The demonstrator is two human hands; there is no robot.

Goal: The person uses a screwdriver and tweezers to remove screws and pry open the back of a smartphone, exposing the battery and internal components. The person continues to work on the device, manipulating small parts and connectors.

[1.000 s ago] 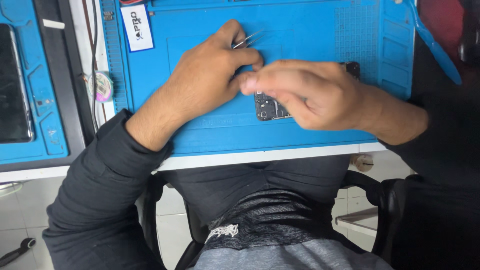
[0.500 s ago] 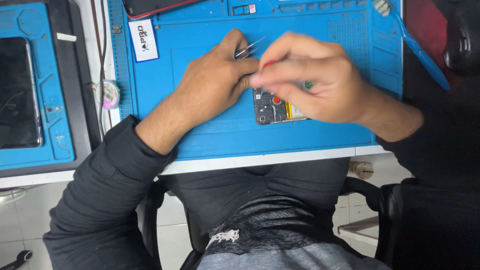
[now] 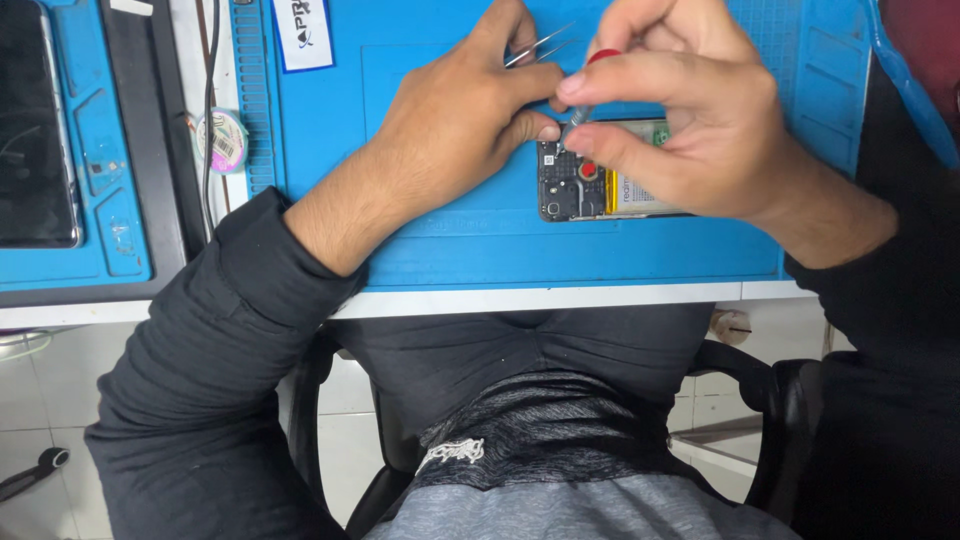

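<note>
An opened phone (image 3: 585, 185) lies on the blue work mat (image 3: 420, 230), its circuit board and battery exposed. My left hand (image 3: 455, 125) rests on the mat against the phone's left end and holds thin metal tweezers (image 3: 538, 42) that stick out past the fingers. My right hand (image 3: 680, 110) is above the phone and grips a small screwdriver (image 3: 585, 95) with a red cap, its tip pointing down at the board.
A second phone (image 3: 35, 130) lies face up on another blue mat at the far left. A small round spool (image 3: 222, 140) and a black cable (image 3: 210, 90) sit between the mats. The white table edge (image 3: 560, 297) runs below; a black chair is underneath.
My right hand has lifted off the phone and now holds the screwdriver upright over the board. The left hand has stayed put with the tweezers.
</note>
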